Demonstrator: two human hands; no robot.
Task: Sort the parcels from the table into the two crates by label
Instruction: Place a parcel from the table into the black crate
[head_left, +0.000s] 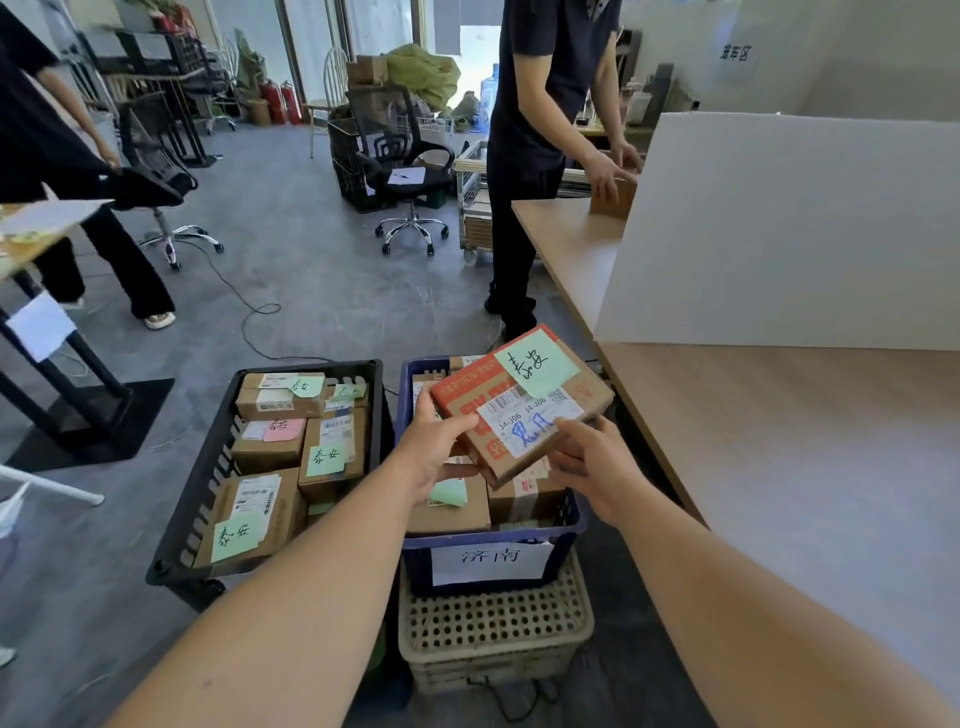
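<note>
A flat cardboard parcel (566, 402) with red print, a white shipping label and a green sticky note hangs tilted above the blue crate (493, 540). My left hand (434, 447) grips its left edge, thumb on top. My right hand (597, 462) holds its near right corner. The blue crate bears a white paper sign on its front and holds several brown parcels. To its left stands the black crate (208, 467), filled with several brown parcels carrying green notes and one pink note.
The wooden table (779, 441) runs along the right with a white board (779, 234) standing on it. A beige perforated crate (493, 629) sits under the blue one. One person stands at the table's far end, another at the left. Office chairs and a floor cable lie beyond.
</note>
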